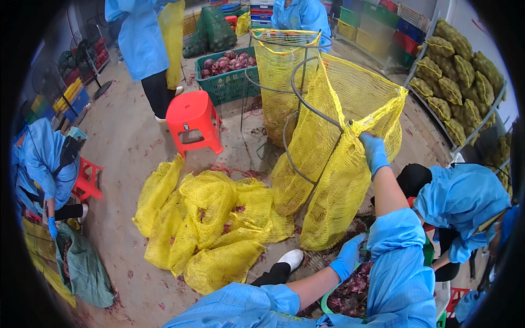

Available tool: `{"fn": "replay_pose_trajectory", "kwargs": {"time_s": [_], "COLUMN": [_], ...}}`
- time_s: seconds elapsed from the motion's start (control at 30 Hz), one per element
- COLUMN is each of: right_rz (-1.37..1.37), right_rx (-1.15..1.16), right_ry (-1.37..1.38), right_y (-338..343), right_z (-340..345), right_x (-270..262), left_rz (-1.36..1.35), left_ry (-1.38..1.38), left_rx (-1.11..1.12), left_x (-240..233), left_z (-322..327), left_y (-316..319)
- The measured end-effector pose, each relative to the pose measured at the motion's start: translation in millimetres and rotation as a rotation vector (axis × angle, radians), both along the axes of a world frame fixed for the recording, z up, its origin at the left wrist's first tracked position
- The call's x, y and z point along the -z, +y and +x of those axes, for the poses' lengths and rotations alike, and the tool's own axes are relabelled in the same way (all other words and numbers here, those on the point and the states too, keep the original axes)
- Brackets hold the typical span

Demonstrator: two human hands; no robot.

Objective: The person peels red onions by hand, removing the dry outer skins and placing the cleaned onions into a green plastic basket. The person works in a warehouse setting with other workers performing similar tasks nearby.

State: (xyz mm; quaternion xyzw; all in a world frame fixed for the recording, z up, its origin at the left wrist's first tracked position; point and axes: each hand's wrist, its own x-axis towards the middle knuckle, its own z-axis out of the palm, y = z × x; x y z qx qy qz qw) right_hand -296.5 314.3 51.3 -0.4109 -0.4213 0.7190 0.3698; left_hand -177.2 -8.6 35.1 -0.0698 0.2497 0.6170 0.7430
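My right hand (374,153), in a blue glove, grips the near rim of a yellow mesh bag (336,205). The bag hangs open from a dark metal hoop stand (309,104), and its mouth is pulled wide towards the right. Lower down, my left hand (348,255), gloved in blue too, is at the edge of a green basket (325,301) that contains red onion skins (350,291). Its fingertips are partly hidden by my right sleeve, so what it holds is unclear. Behind the first bag, a second yellow mesh bag (275,94) hangs on another hoop stand.
Loose yellow mesh bags (209,213) lie piled on the floor. Beyond them are a red plastic stool (190,112) and a green crate (229,88) of red onions. A person (463,205) bends close on my right; others work at left and behind. Filled sacks (455,82) fill a rack.
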Motion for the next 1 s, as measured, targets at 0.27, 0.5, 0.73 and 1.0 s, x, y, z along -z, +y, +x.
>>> {"fn": "replay_pose_trajectory", "kwargs": {"time_s": [0.27, 0.5, 0.73, 1.0], "right_rz": [1.201, 1.306, 1.242, 1.285], "right_rx": [-1.118, -1.339, -1.315, -1.091], "right_ry": [-1.66, -1.868, -1.859, -1.738], "right_y": [-85.0, -87.7, -27.9, -67.1], "right_z": [18.0, 14.1, 23.1, 29.9], "right_x": [-31.2, -27.4, 61.9, 16.2], "left_rz": [-0.026, -0.011, -0.045, 0.041], "left_ry": [0.022, 0.031, 0.004, 0.031], "left_rx": [0.069, 0.083, 0.044, 0.045], "left_x": [-11.0, -11.3, -17.7, 1.6], "left_z": [-11.8, -9.8, -4.4, -3.7], "left_y": [-5.5, -2.0, 1.0, 1.2]}}
